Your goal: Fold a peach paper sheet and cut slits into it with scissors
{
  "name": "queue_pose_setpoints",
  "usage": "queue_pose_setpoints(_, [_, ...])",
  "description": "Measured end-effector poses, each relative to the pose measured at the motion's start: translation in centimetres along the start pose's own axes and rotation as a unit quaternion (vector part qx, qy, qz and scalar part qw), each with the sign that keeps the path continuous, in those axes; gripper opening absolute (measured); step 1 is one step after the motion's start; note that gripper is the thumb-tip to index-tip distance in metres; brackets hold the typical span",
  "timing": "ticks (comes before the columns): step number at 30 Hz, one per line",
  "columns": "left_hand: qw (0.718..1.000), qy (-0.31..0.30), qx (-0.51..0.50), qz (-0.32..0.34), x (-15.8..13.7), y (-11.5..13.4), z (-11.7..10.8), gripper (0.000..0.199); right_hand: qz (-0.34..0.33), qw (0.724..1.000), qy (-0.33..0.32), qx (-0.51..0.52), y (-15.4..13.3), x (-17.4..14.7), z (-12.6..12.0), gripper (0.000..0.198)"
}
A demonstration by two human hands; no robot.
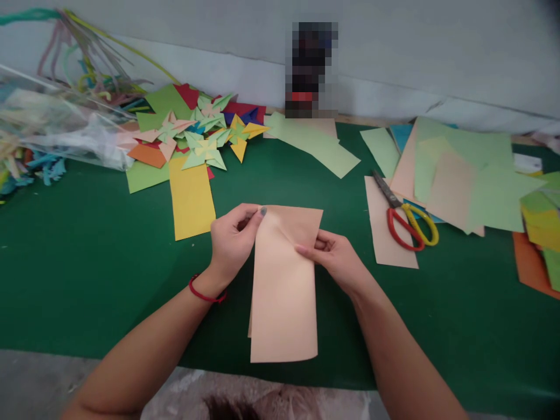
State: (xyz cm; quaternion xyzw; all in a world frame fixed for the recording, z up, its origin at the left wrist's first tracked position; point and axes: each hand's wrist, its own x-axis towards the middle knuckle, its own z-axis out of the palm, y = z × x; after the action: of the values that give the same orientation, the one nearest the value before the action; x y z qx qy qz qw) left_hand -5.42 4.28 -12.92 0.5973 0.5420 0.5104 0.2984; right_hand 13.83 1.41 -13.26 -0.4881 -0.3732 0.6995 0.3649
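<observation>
I see the left hand [234, 236] pinching the paper [284, 297] at its top-left corner, the right hand [339, 256] pinching its right edge; scissors [397, 202] lie right of both hands' fingers [327, 237].

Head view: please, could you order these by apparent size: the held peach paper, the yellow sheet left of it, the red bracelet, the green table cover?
1. Green table cover
2. Held peach paper
3. Yellow sheet
4. Red bracelet

As they look; true sizes may differ.
</observation>
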Motion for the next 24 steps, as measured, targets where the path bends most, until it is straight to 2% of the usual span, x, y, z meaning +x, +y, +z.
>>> queue_pose_setpoints(10, [0.999,0.023,-0.026,-0.037,0.37,-0.25,-0.03,0.011,0.013,0.999,-0.003,-0.052,0.14,0.01,-0.69,0.035])
queue_pose_setpoints(24, [0.997,0.01,-0.038,-0.066,0.77,-0.36,-0.44,0.015,0.008,0.996,-0.065,-0.055,-0.54,-0.38,-0.67,0.037])
